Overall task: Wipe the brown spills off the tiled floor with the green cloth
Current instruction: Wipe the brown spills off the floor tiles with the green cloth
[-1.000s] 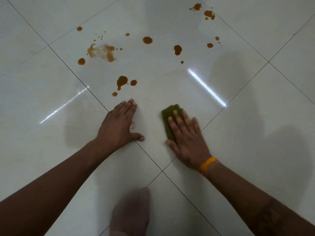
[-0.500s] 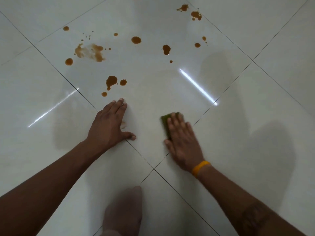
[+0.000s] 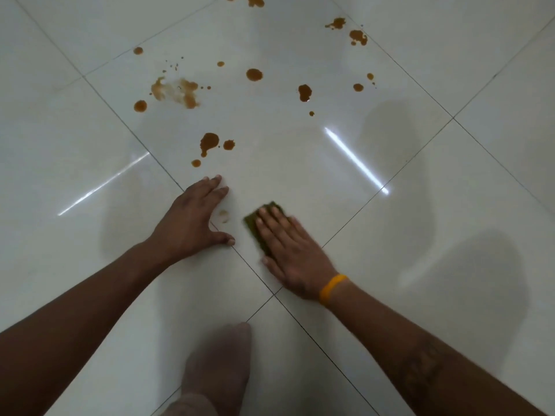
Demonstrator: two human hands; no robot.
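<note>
Right hand (image 3: 295, 253) is flat on the cloth (image 3: 260, 228), fingers straight and together; left hand (image 3: 192, 217) is splayed on the floor (image 3: 450, 265) just beside a faint smear (image 3: 223, 215). Risk: dragging the cloth just spreads the spills (image 3: 210, 142), or the propping hand slides into them.

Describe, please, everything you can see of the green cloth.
The green cloth is a small, dark olive, flat pad lying on the glossy white tiled floor. The right hand presses on it with straight fingers and covers most of it; only its far and left edges show. It lies beside the left hand, apart from it.
</note>
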